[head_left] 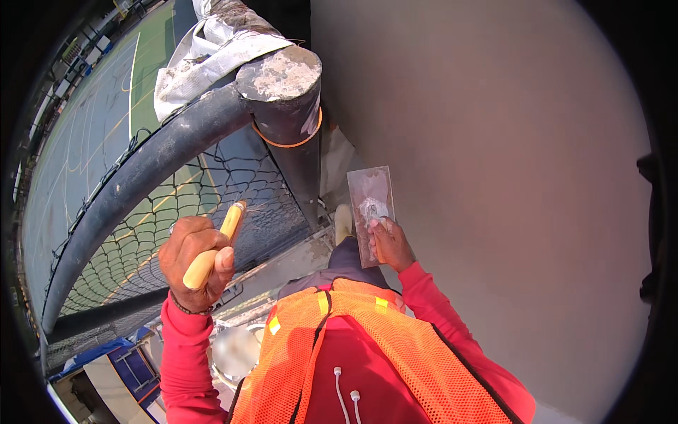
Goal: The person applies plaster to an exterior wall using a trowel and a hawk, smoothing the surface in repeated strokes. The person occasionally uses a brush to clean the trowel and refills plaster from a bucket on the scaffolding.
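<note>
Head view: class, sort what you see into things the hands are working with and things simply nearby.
In use: left hand gripping a wooden handle; right hand holding a trowel against the wall.
Nearby: pole, netting, pan.

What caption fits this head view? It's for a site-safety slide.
Left hand grips a wooden-handled tool beside netting; right hand holds a flat trowel near a plastered wall.

narrow concrete ledge (pixel 296 258), metal pan (pixel 233 351)

Long red sleeves (pixel 180 353) cover both arms. An orange mesh vest (pixel 395 353) with yellow patches lies over them. A dark band (pixel 185 308) circles the left wrist.
</note>
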Demonstrator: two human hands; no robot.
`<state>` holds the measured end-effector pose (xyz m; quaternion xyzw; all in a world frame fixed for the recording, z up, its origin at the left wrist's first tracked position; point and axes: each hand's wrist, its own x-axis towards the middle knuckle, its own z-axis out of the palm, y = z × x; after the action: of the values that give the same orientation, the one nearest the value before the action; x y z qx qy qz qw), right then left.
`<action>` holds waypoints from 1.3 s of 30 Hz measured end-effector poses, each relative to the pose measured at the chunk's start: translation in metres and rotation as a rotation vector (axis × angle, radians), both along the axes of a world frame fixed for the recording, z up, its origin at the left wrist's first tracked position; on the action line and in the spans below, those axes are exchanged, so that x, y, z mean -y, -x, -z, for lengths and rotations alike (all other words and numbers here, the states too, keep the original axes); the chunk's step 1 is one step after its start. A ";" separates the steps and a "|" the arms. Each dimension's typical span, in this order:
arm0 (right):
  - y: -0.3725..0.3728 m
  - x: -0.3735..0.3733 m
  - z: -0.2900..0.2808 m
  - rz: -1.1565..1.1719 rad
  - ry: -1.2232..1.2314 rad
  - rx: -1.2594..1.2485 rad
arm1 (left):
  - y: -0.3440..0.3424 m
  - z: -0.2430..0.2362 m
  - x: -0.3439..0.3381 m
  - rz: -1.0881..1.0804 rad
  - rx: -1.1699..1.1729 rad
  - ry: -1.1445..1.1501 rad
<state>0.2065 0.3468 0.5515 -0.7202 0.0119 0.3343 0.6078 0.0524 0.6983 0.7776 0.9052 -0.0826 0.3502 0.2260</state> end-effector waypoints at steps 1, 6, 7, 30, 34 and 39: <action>-0.007 -0.002 -0.005 0.021 -0.069 -0.045 | -0.003 0.015 0.017 0.037 -0.135 0.105; -0.035 -0.011 -0.014 0.012 -0.074 -0.051 | -0.049 0.106 0.086 0.141 -0.391 0.316; -0.039 -0.011 -0.015 -0.007 -0.048 -0.031 | -0.055 0.120 0.095 0.136 -0.487 0.366; -0.062 -0.005 0.019 0.116 -0.999 -1.049 | -0.086 0.205 0.114 -0.052 -0.288 0.998; -0.071 0.001 0.000 0.076 -0.602 -0.798 | -0.077 0.230 0.119 -0.079 -0.445 0.911; -0.082 -0.033 -0.003 -0.192 -0.264 -0.327 | -0.049 0.237 0.113 -0.217 -0.445 1.082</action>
<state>0.2888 0.3794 0.5545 -0.5687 -0.0023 0.5014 0.6521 0.1009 0.5850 0.5407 0.7162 0.2499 0.1654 0.6302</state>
